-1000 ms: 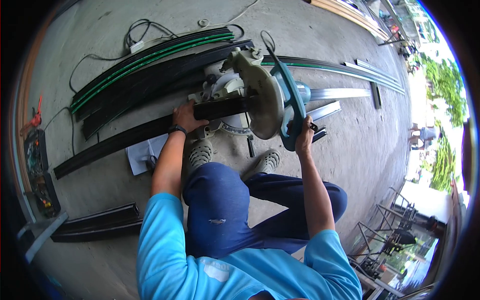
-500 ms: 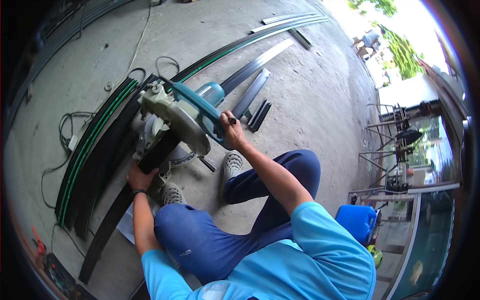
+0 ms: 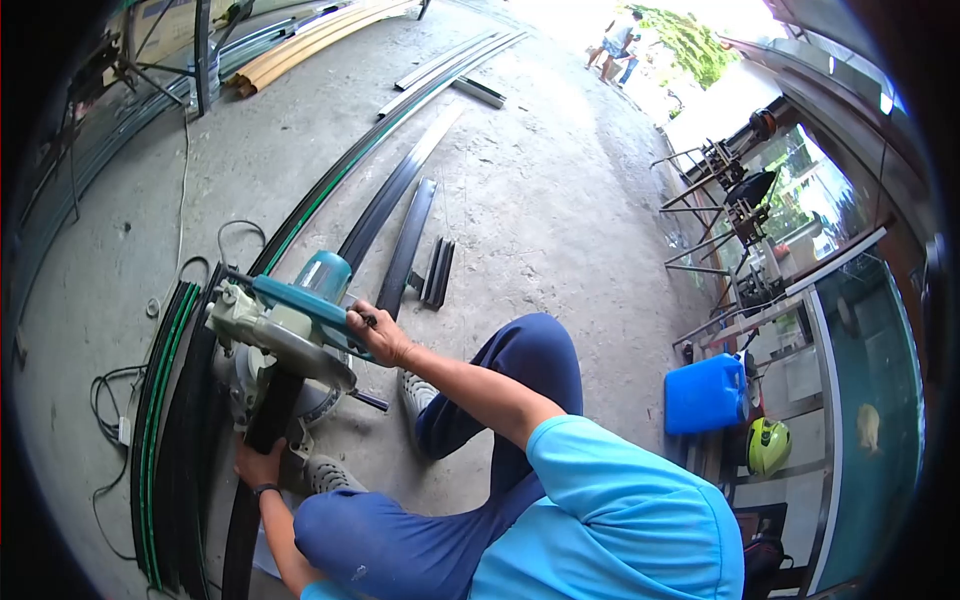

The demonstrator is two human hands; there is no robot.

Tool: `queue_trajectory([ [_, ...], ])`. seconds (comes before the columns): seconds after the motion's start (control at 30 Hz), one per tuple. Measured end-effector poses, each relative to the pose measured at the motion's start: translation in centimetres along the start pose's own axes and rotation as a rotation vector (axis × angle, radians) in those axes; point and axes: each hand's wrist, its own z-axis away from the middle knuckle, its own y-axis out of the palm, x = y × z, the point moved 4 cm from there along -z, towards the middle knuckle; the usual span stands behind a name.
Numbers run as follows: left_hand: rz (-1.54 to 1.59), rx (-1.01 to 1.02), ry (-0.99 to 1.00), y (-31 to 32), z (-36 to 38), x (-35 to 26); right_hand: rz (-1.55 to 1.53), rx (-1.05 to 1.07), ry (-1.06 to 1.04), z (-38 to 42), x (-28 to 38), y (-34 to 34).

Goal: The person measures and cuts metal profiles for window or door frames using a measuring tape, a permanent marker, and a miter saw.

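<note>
A miter saw (image 3: 268, 330) with a teal motor housing stands on the concrete floor in front of me. My right hand (image 3: 380, 335) is closed around its teal handle. A dark metal profile (image 3: 275, 410) lies on the saw's base, under the round blade guard (image 3: 325, 368). My left hand (image 3: 260, 462) grips this profile close to the base, thumb across the top. The profile's long end runs down past my left knee. Whether the blade touches the profile is hidden by the guard.
Dark profiles with green edges (image 3: 165, 400) lie left of the saw, near a cable (image 3: 110, 385). Cut lengths (image 3: 408, 240) and a short piece (image 3: 438, 272) lie beyond it. A blue jug (image 3: 705, 395), a green helmet (image 3: 768, 447) and a fish tank (image 3: 870, 400) stand right. People (image 3: 615, 48) are far off.
My view has turned, so the saw and both hands appear lower and further left. Both hands keep their hold on the saw handle and the profile.
</note>
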Motion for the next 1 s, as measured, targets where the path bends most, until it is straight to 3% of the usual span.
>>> queue_trajectory([
  [0.37, -0.001, 0.044, -0.036, -1.1, 0.0, -1.1, -0.027, -0.026, -0.035, 0.6, 1.0, -0.3],
  [0.73, -0.047, 0.105, -0.079, 0.4, -0.5, 0.4, -0.040, -0.106, -0.106, 0.8, -2.9, 0.8],
  [0.93, -0.110, 0.154, -0.103, 0.2, -0.7, 0.0, -0.049, -0.144, -0.026, 1.7, -4.7, 1.2],
  [1.0, -0.164, 0.171, -0.081, 0.4, -0.7, 0.0, 0.058, -0.202, -0.098, 0.5, -4.6, 0.8],
])
